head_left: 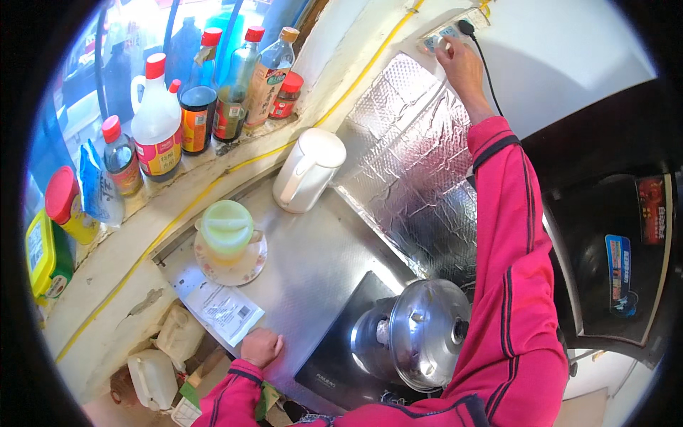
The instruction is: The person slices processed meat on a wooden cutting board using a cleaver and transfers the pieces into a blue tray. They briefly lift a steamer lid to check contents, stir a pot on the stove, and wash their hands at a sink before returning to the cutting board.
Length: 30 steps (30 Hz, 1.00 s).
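High up by the wall, my right hand (461, 70) pinches a small white plug (442, 44) at a white socket strip (459, 30). A pale cord seems to run from there down across the foil. A black plug (466, 28) with a black cord sits in the same strip. My left hand (262, 347) is loosely curled and rests at the metal counter's edge, beside a flat white package (224, 311); nothing shows in it. A white kettle (310, 171) stands at the back of the counter (313, 263).
A lidded metal pot (430, 333) stands on a black cooktop (334, 356). A green-lidded cup (226, 226) sits on a floral plate (249, 269). Several bottles line the window ledge, among them a white jug (156, 117). Foil sheeting (398, 135) covers the wall behind. A dark panel (612, 213) stands at right.
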### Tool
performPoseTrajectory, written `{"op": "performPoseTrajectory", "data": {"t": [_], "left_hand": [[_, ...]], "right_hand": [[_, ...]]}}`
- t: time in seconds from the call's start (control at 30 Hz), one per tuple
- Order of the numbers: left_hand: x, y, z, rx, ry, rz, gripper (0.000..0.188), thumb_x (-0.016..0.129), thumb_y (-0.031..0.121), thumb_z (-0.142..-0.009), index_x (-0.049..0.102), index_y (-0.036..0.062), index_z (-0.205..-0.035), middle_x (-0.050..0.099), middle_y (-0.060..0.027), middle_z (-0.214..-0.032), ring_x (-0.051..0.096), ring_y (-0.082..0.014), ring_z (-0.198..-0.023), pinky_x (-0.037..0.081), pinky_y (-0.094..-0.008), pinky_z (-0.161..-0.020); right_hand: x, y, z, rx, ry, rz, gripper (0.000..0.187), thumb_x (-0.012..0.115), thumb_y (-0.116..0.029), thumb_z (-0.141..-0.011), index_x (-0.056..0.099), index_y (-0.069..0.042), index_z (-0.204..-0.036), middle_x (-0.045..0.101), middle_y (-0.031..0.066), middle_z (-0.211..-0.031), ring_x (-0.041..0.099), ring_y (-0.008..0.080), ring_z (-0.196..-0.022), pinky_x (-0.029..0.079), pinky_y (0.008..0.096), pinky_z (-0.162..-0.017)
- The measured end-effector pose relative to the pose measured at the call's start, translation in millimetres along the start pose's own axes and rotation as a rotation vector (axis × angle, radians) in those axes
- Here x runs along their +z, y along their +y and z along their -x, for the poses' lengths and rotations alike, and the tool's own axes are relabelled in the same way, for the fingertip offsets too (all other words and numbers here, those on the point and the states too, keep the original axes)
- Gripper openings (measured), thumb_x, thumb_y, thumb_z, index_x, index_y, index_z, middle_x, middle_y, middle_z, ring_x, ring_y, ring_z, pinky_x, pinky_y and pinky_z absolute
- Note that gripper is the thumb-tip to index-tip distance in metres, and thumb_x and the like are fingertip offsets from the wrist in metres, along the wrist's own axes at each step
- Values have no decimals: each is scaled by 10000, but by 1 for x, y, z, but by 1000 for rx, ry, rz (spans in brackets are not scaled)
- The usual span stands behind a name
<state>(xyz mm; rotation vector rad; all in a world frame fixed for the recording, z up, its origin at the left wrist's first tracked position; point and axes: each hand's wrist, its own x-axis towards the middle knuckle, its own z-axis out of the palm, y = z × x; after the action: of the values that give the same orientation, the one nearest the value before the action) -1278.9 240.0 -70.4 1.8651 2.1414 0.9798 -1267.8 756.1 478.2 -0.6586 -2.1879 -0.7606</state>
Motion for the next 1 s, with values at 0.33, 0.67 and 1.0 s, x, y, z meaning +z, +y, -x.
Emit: {"op": "performPoseTrajectory", "data": {"t": [0.33, 0.67, 1.0], "left_hand": [[1, -1, -3, 16, 36, 1, 295, 693, 276, -823, 564, 112, -613, 567, -66, -652, 599, -258, -631, 495, -402, -547], [1, -1, -4, 8, 59, 31, 291, 714, 246, -798, 544, 109, -606, 546, -73, -635, 586, -263, -606, 483, -408, -534], [5, -2, -3, 20, 46, -12, 289, 718, 252, -789, 545, 124, -597, 532, -66, -626, 572, -250, -592, 469, -396, -514]], "right_hand": [[15, 13, -1, -143, 128, 67, 387, 716, -327, -866, 686, -120, -1192, 656, 143, -876, 656, 315, -770, 516, 417, -693], [14, -16, -12, -224, -31, 356, 275, 623, -301, -927, 635, -94, -1107, 644, 242, -953, 667, 404, -792, 523, 494, -674], [47, 32, -13, -628, 63, 30, 436, 533, -84, -903, 506, -24, -1334, 533, 243, -1217, 500, 410, -1138, 396, 535, -961]]}}
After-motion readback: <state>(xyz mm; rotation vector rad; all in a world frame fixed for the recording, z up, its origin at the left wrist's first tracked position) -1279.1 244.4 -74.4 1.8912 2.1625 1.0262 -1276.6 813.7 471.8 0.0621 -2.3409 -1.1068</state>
